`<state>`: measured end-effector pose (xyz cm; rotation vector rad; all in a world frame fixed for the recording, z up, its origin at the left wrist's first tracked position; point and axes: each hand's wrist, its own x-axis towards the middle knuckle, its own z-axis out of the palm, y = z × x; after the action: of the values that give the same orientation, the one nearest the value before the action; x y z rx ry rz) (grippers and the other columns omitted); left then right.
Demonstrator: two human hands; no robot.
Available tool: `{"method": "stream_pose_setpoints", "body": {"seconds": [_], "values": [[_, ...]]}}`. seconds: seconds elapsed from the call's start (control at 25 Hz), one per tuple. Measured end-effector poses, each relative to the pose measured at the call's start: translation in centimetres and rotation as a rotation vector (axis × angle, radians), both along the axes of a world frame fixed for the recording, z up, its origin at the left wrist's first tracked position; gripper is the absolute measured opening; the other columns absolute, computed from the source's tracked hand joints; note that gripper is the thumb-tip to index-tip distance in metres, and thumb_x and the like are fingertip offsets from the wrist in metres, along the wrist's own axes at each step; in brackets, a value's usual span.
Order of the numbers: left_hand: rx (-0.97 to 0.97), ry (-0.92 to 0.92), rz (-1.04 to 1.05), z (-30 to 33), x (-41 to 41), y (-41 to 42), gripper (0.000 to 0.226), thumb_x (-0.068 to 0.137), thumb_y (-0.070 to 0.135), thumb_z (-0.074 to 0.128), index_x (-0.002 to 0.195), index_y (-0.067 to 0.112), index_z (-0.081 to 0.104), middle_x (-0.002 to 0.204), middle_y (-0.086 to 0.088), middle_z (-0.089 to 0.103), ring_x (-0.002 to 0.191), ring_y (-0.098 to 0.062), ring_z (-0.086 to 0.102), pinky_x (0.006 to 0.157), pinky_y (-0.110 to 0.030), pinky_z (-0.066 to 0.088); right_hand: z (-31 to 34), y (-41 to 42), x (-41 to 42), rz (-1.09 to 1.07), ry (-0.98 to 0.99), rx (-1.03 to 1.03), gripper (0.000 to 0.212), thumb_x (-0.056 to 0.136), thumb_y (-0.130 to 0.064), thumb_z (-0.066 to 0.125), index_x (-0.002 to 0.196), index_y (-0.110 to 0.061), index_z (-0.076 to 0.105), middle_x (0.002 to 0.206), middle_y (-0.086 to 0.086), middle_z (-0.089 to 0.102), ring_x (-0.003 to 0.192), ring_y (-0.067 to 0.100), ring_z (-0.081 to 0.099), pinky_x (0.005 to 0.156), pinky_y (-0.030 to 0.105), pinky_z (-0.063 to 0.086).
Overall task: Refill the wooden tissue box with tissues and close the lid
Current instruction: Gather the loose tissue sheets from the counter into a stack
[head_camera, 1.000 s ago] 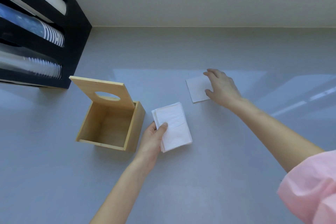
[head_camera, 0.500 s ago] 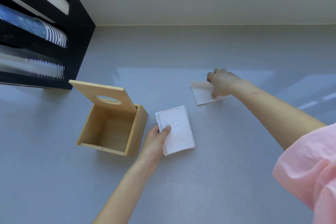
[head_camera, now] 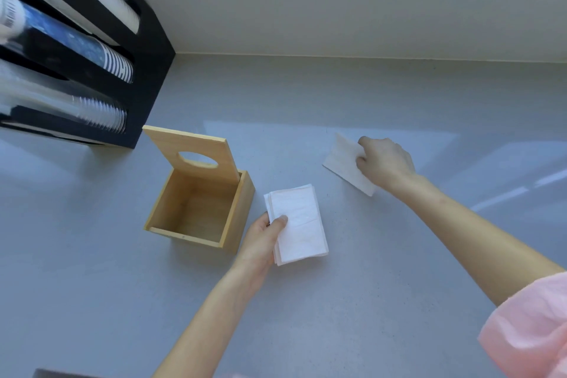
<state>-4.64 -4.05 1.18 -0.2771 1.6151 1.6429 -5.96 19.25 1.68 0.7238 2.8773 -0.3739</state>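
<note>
Lifted now, single tissue (head_camera: 343, 159) (tilted) pinched by right hand (head_camera: 383, 163)

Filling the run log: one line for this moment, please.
box: empty, lid up | left hand: holding tissue stack | right hand: pinching single tissue | next: likely add to stack

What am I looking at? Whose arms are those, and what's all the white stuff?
No machine here: the arms belong to a person wearing a camera on their head, so you see what they see, looking down at a grey counter. The left hand holds a stack of tissues. The right hand pinches a single tissue, one edge lifted off the counter. Beside the stack stands a wooden tissue box, empty, its lid tipped up, with an oval hole for pulling tissues out. The black rack at the far left holds stacked cups.
</note>
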Motion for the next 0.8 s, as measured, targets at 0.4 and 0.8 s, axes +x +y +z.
{"method": "stream_pose_setpoints", "body": {"seconds": [0.4, 0.8], "values": [[0.086, 0.029, -0.075, 0.4, 2.7, -1.4, 0.033, 0.091, 0.026, 0.046, 0.117, 0.01, 0.059, 0.11, -0.009, 0.067, 0.096, -0.024, 0.064, 0.074, -0.033, 0.049, 4.4, -10.5, 8.7, -0.327, 0.413, -1.36, 0.014, 0.084, -0.009, 0.062, 0.091, -0.02, 0.068, 0.089, -0.002, 0.072, 0.08, 0.013, 0.068, 0.065, 0.018, 0.054], [0.102, 0.019, -0.061, 0.0, 3.1, -2.6, 0.035, 0.094, 0.03, 0.038, 0.087, 0.023, 0.072, 0.082, 0.006, 0.076, 0.077, -0.009, 0.071, 0.072, -0.031, 0.054, 1.2, -13.2, 10.5, -0.362, 0.248, -1.075, 0.021, 0.083, -0.011, 0.058, 0.095, -0.027, 0.063, 0.092, -0.009, 0.068, 0.089, 0.011, 0.064, 0.067, 0.02, 0.049]]}}
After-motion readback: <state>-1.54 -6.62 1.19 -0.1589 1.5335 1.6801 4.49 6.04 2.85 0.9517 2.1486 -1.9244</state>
